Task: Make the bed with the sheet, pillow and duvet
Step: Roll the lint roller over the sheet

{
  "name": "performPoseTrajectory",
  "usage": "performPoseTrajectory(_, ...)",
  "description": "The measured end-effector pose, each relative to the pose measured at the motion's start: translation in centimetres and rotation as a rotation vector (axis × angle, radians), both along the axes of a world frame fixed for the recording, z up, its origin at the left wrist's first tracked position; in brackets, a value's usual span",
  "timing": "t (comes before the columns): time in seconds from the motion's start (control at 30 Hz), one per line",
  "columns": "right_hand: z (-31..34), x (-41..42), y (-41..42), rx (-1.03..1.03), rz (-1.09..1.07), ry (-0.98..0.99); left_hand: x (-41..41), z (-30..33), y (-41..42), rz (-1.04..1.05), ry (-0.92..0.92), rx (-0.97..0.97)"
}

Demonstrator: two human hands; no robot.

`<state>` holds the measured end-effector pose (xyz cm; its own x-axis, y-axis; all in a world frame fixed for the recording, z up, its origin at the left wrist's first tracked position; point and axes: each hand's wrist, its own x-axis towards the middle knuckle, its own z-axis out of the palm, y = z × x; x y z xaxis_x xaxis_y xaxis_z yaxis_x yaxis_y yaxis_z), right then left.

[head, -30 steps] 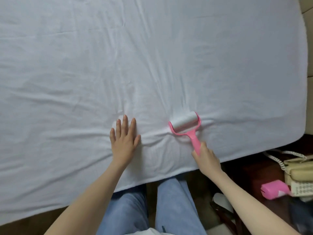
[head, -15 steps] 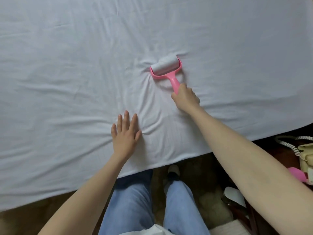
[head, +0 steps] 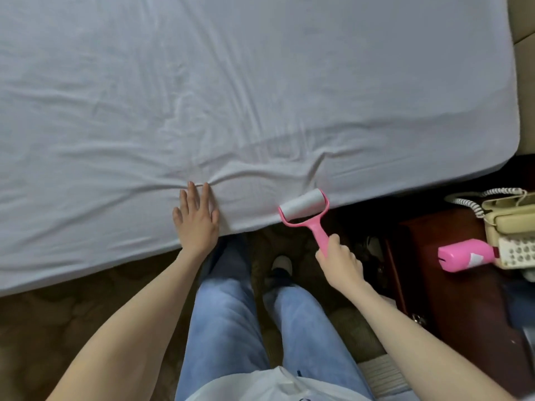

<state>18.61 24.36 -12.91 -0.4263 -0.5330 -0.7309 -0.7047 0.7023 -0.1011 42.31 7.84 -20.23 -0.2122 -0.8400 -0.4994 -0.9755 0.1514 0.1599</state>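
A white sheet covers the mattress and fills the upper part of the view, with creases fanning out near the front edge. My left hand lies flat on the sheet close to that edge, fingers straight and pressing the cloth. My right hand grips the pink handle of a lint roller. Its white roll sits right at the bed's front edge, to the right of my left hand. No pillow or duvet is in view.
A dark wooden nightstand stands at the right, carrying a cream corded telephone and a pink roller cover. My legs in blue jeans stand on brown patterned carpet against the bed. The mattress corner is at the right.
My right hand has pulled the lint roller back from the middle of the sheet to the bed's front edge. My left hand stays flat on the sheet.
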Motion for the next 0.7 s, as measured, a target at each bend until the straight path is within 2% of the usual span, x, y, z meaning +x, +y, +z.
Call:
performPoseTrajectory(0.2,-0.1,-0.3,-4.6,-0.106,0.015,-0.006,0.6,0.6,1.8,-0.07,0.008,0.116)
performPoseTrajectory(0.47,-0.1,0.4,-18.9,-0.214,-0.014,-0.03,1.4,1.3,-0.7,-0.178,-0.008,0.162)
performPoseTrajectory(0.57,-0.5,1.3,-16.4,-0.201,-0.042,-0.026,1.8,1.4,-0.6,-0.186,0.011,0.178)
performPoseTrajectory(0.7,-0.2,1.9,-7.9,-0.119,-0.067,-0.025,2.1,1.5,0.0,-0.177,0.056,0.111)
